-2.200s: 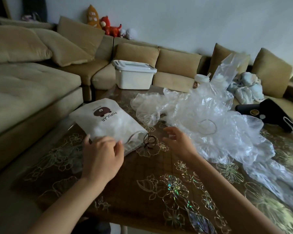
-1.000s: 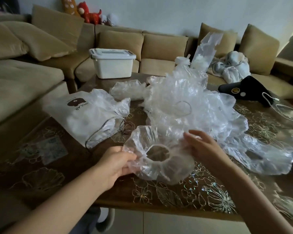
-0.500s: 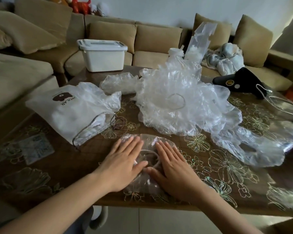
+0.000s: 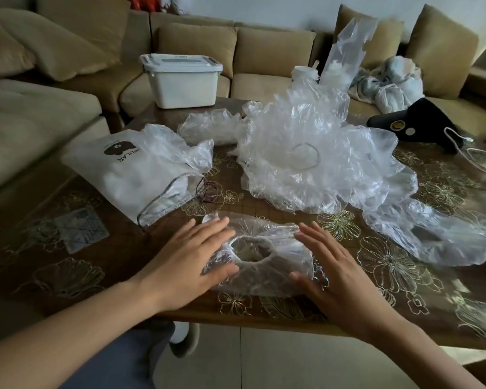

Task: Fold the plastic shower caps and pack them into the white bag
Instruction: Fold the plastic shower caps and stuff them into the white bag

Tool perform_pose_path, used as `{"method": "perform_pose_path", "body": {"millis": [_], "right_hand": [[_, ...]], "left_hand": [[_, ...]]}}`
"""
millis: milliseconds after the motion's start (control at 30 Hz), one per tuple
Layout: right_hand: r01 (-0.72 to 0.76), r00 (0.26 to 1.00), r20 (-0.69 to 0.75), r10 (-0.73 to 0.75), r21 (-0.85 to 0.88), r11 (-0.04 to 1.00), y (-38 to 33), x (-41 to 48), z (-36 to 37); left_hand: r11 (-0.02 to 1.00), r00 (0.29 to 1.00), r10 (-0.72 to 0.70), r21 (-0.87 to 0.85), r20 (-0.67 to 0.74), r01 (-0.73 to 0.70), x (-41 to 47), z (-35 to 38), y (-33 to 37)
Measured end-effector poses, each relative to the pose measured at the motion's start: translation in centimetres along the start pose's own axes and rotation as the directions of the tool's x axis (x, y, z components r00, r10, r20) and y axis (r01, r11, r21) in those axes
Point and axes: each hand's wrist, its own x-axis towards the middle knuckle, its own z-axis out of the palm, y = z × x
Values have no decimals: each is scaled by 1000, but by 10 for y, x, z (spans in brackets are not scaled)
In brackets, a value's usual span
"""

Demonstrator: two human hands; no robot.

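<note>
Your left grip [image 4: 185,259] and right grip [image 4: 338,273] lie flat, fingers straight, pressing either side of the cap [image 4: 278,276] near the worktop [image 4: 118,276] edge; the bag [image 4: 135,175] lies just behind, leftward, mouth open.

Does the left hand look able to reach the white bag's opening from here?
Likely yes: the left hand rests on the shower cap, with only tabletop between it and the white bag.

Single head view, looking forward and down, close over table [image 4: 446,197] edge.
</note>
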Motion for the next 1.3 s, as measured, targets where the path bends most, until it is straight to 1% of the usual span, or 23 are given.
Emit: {"method": "perform_pose_path", "body": {"millis": [67, 133, 200, 300, 334, 400, 467, 500, 534, 600, 634, 667, 700, 734, 801, 834, 901, 967, 1067, 1134, 1201, 1234, 1301], "right_hand": [[96, 995, -2, -96, 66, 993, -5, -4, 1], [123, 989, 74, -129, 79, 989, -6, -5, 4], [128, 985, 103, -137, 90, 988, -3, -5, 6], [123, 992, 17, -126, 132, 984, 5, -1, 9], [116, 993, -26, -113, 145, 983, 7, 2, 11], [27, 996, -85, -5, 254, 967, 4, 8, 11], [-81, 982, -120, 144, 421, 904, -3, 15, 7], [-111, 972, -127, 197, 490, 865, -5, 17, 3], [-121, 971, -108, 212, 544, 831, -6, 18, -1], [-153, 986, 36, 165, 594, 790, -9, 19, -7], [-167, 986, 110, 128, 537, 827, -8, 18, -6], [-146, 985, 144, 93, 419, 896, -7, 17, -4], [-102, 990, 120, 71, 276, 956, -6, 15, -1], [-37, 999, 38, 31, 165, 986, -4, 14, 3], [85, 991, -115, -72, 113, 990, 1, 14, 5], [116, 985, -143, -99, 115, 986, 5, 13, 4], [136, 987, -102, -123, 133, 982, 10, 10, -1], [88, 996, -27, -84, 188, 978, 10, 7, -8], [-75, 996, 60, 60, 294, 953, 8, 10, -13], [-176, 984, 57, 167, 362, 915, 7, 20, -10], [-272, 958, 14, 286, 356, 894, 6, 30, -5], [-317, 941, -9, 338, 324, 891, 4, 34, -2], [-393, 906, -58, 419, 254, 884, 1, 39, 5]], "left_hand": [[998, 998, 53, -42, 37, -51, -8, -8, 3], [994, 993, 92, -57, 76, -88, -14, -8, 6], [994, 990, 106, -46, 92, -102, -17, -4, 9], [996, 994, 70, -65, 83, -65, -13, -3, 8], [995, 996, 64, -80, 67, -58, -12, -3, 7], [992, 998, 56, -114, 39, -51, -11, -3, 3], [988, 1000, 28, -152, -6, -29, -12, -2, 3], [985, 998, 14, -171, -60, -24, -12, 0, 1], [982, 993, -1, -189, -122, -22, -11, 1, -1], [968, 975, -58, -249, -214, 3, -10, 3, -6], [960, 967, -84, -281, -240, 14, -9, 2, -8], [952, 961, -98, -305, -258, 15, -8, 2, -10], [945, 958, -101, -327, -268, 8, -7, 1, -11], [938, 957, -103, -347, -270, 3, -6, 0, -11], [930, 958, -94, -368, -272, -13, -9, -4, -9], [935, 959, -75, -354, -272, -27, -11, -6, -8], [962, 966, -19, -269, -258, -53, -14, -9, -6], [974, 971, -11, -223, -237, -44, -14, -11, -6], [915, 977, -110, -402, -181, 28, -9, -12, -7], [844, 961, -213, -529, -177, 89, -3, -14, -7], [786, 920, -343, -595, -191, 170, 6, -13, -7], [779, 897, -397, -589, -195, 217, 10, -10, -5], [798, 841, -493, -500, -221, 337, 19, -2, -1]]}}
